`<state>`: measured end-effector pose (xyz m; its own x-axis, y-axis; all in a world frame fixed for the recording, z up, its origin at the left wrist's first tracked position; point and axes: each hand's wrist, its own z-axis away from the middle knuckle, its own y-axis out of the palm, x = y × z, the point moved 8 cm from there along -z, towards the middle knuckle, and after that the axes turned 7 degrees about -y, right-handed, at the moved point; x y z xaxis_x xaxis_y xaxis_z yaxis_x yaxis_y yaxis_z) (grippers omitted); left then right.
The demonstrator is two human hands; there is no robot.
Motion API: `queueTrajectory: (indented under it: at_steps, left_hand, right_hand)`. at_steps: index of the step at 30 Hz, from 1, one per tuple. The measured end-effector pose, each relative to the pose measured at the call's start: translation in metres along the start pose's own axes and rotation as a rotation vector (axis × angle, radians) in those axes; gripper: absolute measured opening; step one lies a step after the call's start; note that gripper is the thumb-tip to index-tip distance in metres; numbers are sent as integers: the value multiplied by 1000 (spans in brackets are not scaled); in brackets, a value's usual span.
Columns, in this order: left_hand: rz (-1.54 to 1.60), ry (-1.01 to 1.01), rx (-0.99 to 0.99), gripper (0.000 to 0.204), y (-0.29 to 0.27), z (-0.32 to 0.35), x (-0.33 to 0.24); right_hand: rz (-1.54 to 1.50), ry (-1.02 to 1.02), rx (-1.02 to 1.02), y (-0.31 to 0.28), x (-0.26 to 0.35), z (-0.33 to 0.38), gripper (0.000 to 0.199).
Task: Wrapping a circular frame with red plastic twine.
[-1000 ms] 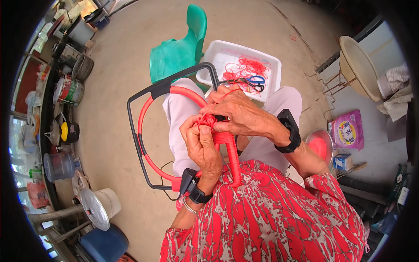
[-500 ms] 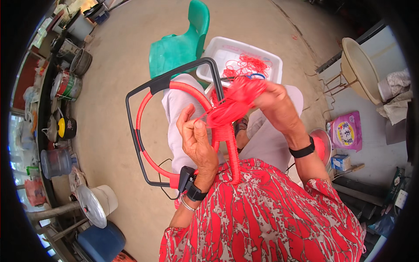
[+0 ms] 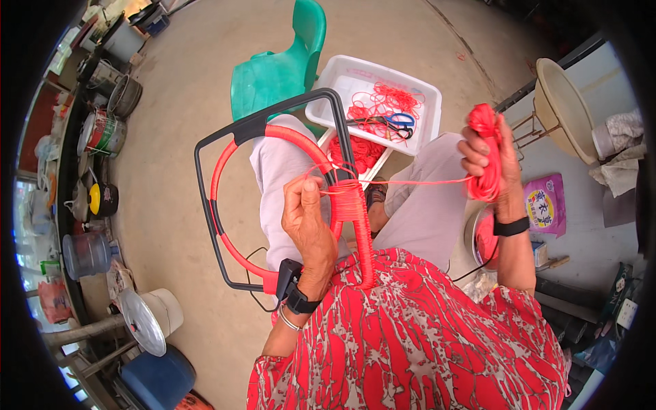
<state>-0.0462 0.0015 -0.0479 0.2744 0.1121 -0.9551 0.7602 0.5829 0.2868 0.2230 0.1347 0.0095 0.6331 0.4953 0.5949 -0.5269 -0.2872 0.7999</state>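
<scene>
A black frame (image 3: 253, 128) with a red-wrapped ring (image 3: 301, 141) stands at left; beside it, the left hand (image 3: 307, 220) has its grip pinched on red cord (image 3: 424, 182), which stretches rightward to a red bundle (image 3: 485, 182) clasped in the right hand's (image 3: 506, 164) grip.

Red cord bundle (image 3: 486, 183) in right grip (image 3: 506, 164)

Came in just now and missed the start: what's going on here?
A person holds a bundle of red cord out in the right hand, with a strand stretched to the red-wrapped part of a black frame. The left hand is just left of that part, seemingly pinching cord. Ahead, a white tray holds scissors and loose red cord.
</scene>
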Motion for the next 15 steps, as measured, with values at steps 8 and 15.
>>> queueTrajectory:
  at_steps: [8,15]
  left_hand:
    - [173,-370,85,26,6,0,23]
    - [331,-505,170,21,12,2,30]
  right_hand:
    - [1346,-229,-632,-130,136,40,30]
    - [997,-287,-527,-93,64,43,32]
